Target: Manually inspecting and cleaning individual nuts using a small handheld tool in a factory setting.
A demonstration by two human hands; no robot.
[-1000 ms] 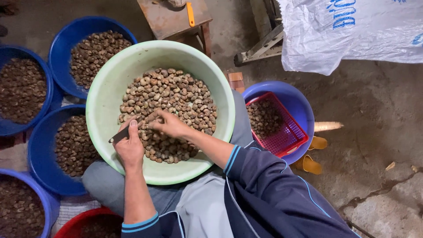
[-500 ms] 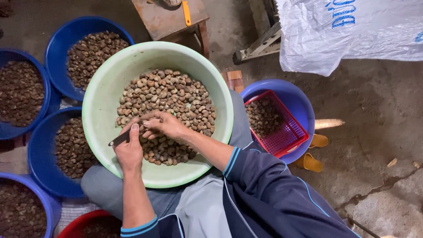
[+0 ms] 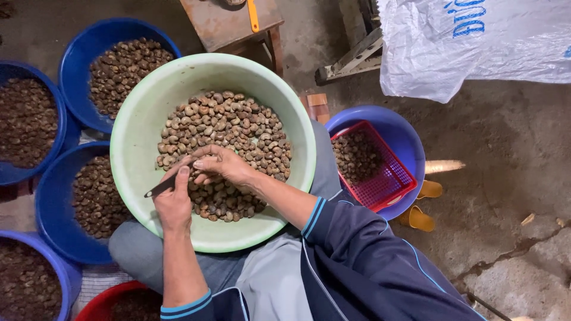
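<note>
1. The wide, round, pale green plastic basin (image 3: pixel 143 128) rests on the seated person's lap, which puts its load straight under both hands
2. Inside the basin lies a heap of small, kidney-shaped, mottled brown and grey nuts (image 3: pixel 232 128), matt and rough in the shell, piled toward the basin's middle and near side
3. The left hand (image 3: pixel 173 202) hangs over the basin's near-left rim, its fingers folded tight around a slim dark metal blade (image 3: pixel 159 187) whose tip points out over the rim; the thumb lies along the blade, seemingly to steady it
4. The right hand (image 3: pixel 223 166) lies over the middle of the basin, fingertips pinched together just beside the left thumb; they appear to hold one nut against the blade, though the nut itself is hidden
5. Left of the basin stand round, glossy blue plastic tubs (image 3: pixel 89 53) of darker brown nuts, close enough for an arm to reach
6. Right of the basin a red plastic mesh basket (image 3: pixel 380 178) sits tilted in another blue tub, with more nuts in it
7. Beyond the basin's far rim stands a worn brown wooden stool (image 3: pixel 226 27), and further right a crinkled white woven sack (image 3: pixel 476 53)
</note>
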